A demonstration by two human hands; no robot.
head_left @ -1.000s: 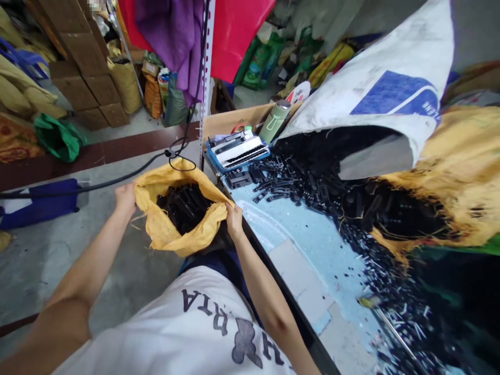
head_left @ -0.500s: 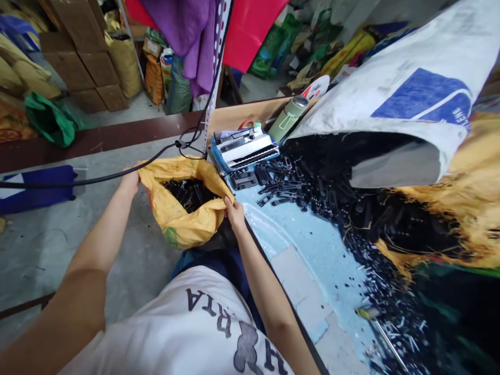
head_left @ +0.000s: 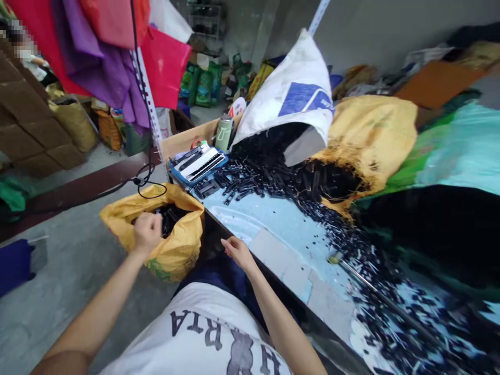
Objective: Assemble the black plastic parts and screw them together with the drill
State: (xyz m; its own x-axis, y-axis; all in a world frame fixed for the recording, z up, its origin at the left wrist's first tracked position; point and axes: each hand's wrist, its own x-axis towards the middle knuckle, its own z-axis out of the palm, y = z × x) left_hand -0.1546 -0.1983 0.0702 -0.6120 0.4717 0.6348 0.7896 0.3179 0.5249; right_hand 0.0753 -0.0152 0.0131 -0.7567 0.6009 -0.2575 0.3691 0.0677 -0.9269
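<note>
A yellow woven sack [head_left: 182, 250] stands on the floor against the table, its mouth wide and black plastic parts [head_left: 171, 217] inside. Over that mouth is my left hand [head_left: 147, 233], curled and blurred by motion; whether it holds anything is hidden. My right hand [head_left: 237, 251] is off the sack, beside the table's near edge, with its fingers drawn together and nothing visible in them. Black parts [head_left: 253, 177] are heaped on the light-blue tabletop [head_left: 242, 213], spilling from a white sack [head_left: 269, 104] and another yellow sack [head_left: 375, 130].
A blue tray [head_left: 195, 169] of long parts and a green bottle [head_left: 224, 133] stand at the table's far corner. A black cable [head_left: 135, 182] hangs by the perforated post. A metal rod [head_left: 363, 281] lies among small parts on the right. Cardboard boxes [head_left: 42, 130] are stacked at left.
Both my hands have let go of the yellow sack's rim. My left hand has moved in over its mouth, my right towards the table edge. The view has swung right.
</note>
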